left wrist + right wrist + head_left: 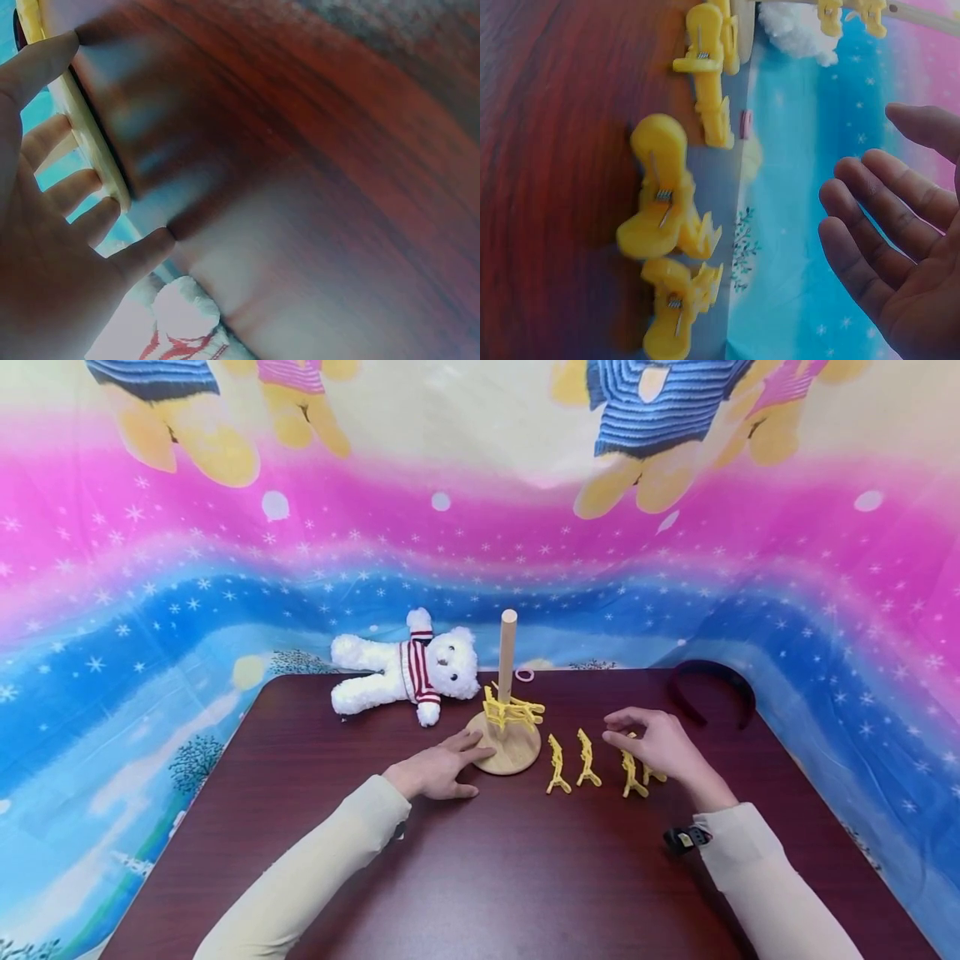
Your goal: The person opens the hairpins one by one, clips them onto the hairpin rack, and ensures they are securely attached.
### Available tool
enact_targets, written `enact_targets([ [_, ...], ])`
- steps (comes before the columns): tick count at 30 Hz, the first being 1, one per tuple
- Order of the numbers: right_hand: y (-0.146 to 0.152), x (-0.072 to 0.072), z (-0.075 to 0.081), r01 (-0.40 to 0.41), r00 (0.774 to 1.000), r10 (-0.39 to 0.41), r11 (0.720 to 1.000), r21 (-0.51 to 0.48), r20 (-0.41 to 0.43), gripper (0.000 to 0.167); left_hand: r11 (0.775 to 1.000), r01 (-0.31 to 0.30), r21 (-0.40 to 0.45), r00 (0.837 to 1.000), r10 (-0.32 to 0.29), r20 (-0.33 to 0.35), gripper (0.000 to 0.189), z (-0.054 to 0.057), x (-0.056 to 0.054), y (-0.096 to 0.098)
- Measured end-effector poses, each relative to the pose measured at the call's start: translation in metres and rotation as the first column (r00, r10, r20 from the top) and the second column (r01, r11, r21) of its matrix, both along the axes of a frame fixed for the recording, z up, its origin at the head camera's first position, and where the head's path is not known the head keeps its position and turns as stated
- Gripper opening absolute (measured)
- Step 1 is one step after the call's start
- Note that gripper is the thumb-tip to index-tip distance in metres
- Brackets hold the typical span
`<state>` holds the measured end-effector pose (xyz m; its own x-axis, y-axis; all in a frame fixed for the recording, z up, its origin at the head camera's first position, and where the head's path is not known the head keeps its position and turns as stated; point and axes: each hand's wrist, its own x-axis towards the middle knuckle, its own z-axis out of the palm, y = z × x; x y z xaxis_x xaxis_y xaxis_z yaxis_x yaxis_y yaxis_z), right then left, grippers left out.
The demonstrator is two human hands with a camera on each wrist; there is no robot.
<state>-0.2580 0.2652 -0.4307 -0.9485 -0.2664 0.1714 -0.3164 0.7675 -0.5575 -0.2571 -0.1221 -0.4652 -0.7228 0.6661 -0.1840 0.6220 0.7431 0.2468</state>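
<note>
My left hand [438, 767] rests with spread fingers at the round base [513, 762] of a wooden stand. In the left wrist view, the middle fingers lie at the base's edge [96, 146], while thumb and little finger reach to the tabletop. Yellow spring clips [513, 713] hang around the lower part of the upright post [507, 652]. To the right of the stand, several loose yellow clips [557, 766] stand in a row. Above the rightmost clips [632, 772] hovers my right hand [660, 745], fingers loosely bent and holding nothing. Metal springs show on a clip [660, 187] in the right wrist view.
A white teddy bear [423, 668] in a striped sweater lies behind and left of the stand. A small pink ring [524, 676] is behind the post. At the back right sits a dark headband [712, 672]. Printed cloth [442, 560] surrounds the dark wooden table [480, 893].
</note>
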Motion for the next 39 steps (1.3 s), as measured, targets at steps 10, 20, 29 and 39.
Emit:
enact_targets([
  [10, 0.016, 0.000, -0.005, 0.018, 1.000, -0.018, 1.000, 0.010, -0.012, 0.033, 1.000, 0.015, 0.000, 1.000, -0.015, -0.025, 0.071, 0.000, -0.001, -0.001],
  [20, 0.028, 0.002, -0.012, 0.056, 0.998, -0.056, 0.998, 0.025, 0.013, 0.034, 1.000, 0.016, 0.008, 1.000, -0.016, -0.020, 0.071, -0.001, -0.002, -0.002],
  [29, 0.039, 0.006, -0.018, 0.077, 0.995, -0.080, 0.996, 0.044, 0.064, 0.041, 1.000, 0.014, 0.013, 1.000, -0.014, -0.007, 0.072, -0.003, -0.002, -0.003],
  [39, 0.053, 0.007, -0.031, 0.117, 0.985, -0.127, 0.989, 0.090, 0.113, 0.040, 1.000, 0.001, 0.013, 1.000, -0.001, -0.010, 0.074, -0.004, -0.002, -0.001],
])
